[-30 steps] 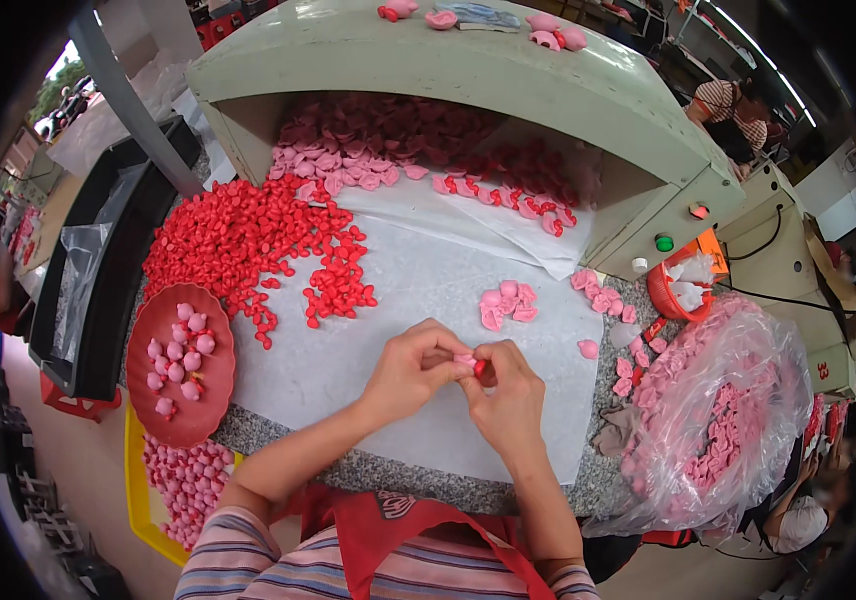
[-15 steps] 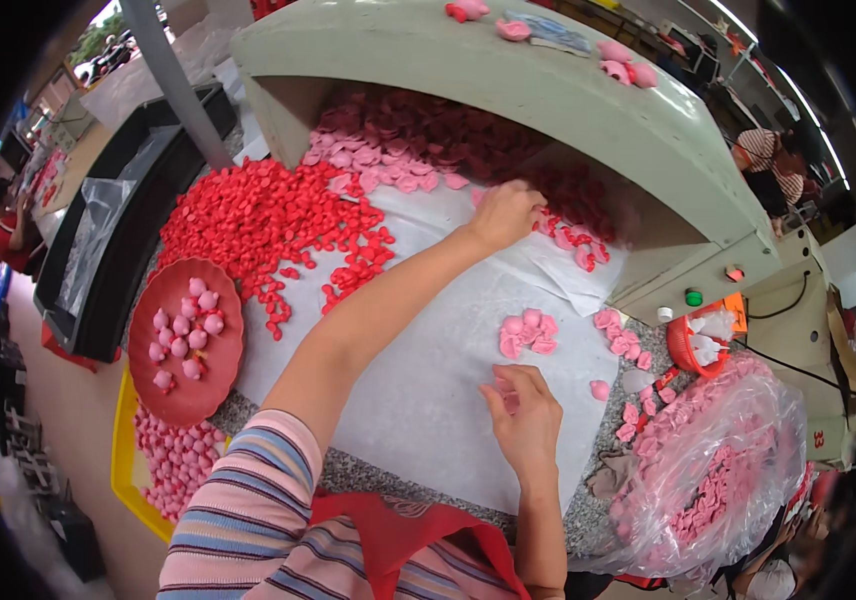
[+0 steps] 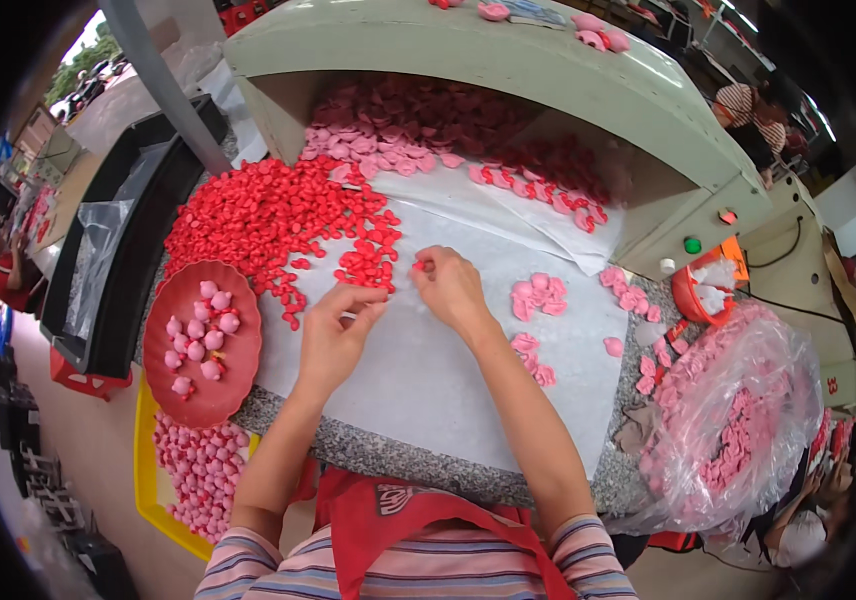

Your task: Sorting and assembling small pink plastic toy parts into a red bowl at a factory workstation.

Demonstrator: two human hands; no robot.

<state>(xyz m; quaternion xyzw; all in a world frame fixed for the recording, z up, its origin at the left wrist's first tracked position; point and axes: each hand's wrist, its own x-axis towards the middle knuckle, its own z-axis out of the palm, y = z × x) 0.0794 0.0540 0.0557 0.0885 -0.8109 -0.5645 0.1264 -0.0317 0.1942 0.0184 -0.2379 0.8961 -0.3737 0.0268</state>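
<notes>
where the left hand [image 3: 333,335] reached far before, now back near, grip loose and empty; right hand [image 3: 448,285] grip pinching a red piece [image 3: 418,266].

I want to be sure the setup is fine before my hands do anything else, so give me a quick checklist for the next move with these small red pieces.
1. Right hand has a piece: ok, a small red piece shows at its fingertips.
2. Left hand ready: ok, it rests on the white sheet by the red pile; whether it holds anything, cannot tell.
3. Red stock within reach: ok, the pile lies just ahead of both hands.
4. Pink pieces kept apart from red: ok, a small cluster right of the right hand.
5. Red dish has room: ok, only partly filled with pink items.
</notes>
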